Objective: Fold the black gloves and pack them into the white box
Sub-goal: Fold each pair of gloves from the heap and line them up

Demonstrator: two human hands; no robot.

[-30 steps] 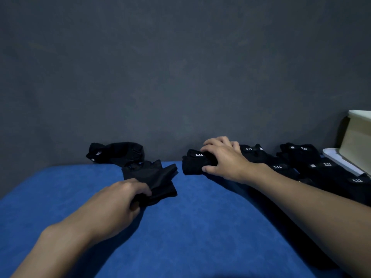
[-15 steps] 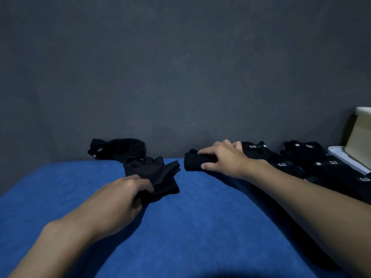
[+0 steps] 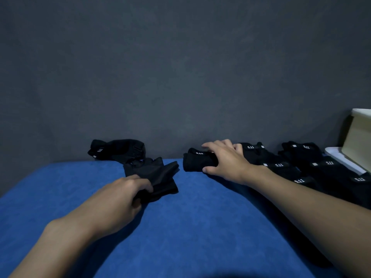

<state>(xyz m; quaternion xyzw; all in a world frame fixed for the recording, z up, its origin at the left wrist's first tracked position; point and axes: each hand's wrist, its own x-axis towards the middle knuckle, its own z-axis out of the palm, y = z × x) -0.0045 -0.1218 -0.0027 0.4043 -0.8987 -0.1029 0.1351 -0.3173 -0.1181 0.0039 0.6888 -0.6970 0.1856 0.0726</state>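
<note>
Black gloves [image 3: 281, 167] on bench [image 3: 190, 227]
Left hand [image 3: 120, 199] pinches near edge of flat glove [image 3: 154, 173]; right hand [image 3: 226, 161] fingers [image 3: 218, 144] clasp folded glove [image 3: 196, 161].

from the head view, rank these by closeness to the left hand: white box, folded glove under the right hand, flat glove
1. flat glove: gripped by the left hand, centre.
2. folded glove: under the right hand, right of centre.
3. white box: far right edge.

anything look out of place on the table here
One black glove lies crumpled at the blue table's far left edge by the wall, apart from the gloves lined up on the right near the white box. Nothing looks spilled or damaged.
</note>
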